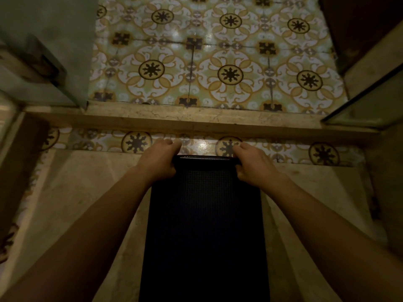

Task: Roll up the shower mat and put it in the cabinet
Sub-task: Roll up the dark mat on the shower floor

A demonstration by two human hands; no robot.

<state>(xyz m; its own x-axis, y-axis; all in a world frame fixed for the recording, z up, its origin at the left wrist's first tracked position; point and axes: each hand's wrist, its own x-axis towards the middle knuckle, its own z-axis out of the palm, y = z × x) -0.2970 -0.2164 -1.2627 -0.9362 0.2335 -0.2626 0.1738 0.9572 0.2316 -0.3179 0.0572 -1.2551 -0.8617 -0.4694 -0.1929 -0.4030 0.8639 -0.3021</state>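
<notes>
A dark blue, fine-textured shower mat [205, 225] lies flat on the beige stone shower floor, running from the bottom of the view up to its far edge. My left hand [160, 159] grips the far left corner of the mat. My right hand [253, 163] grips the far right corner. The far edge between them is curled up slightly into a thin lip. No cabinet is in view.
A raised stone threshold [196, 122] crosses the view just beyond the mat. Past it is patterned yellow tile floor [218, 62]. A glass panel and wall [43, 51] stand at the left, another glass panel edge [366, 101] at the right.
</notes>
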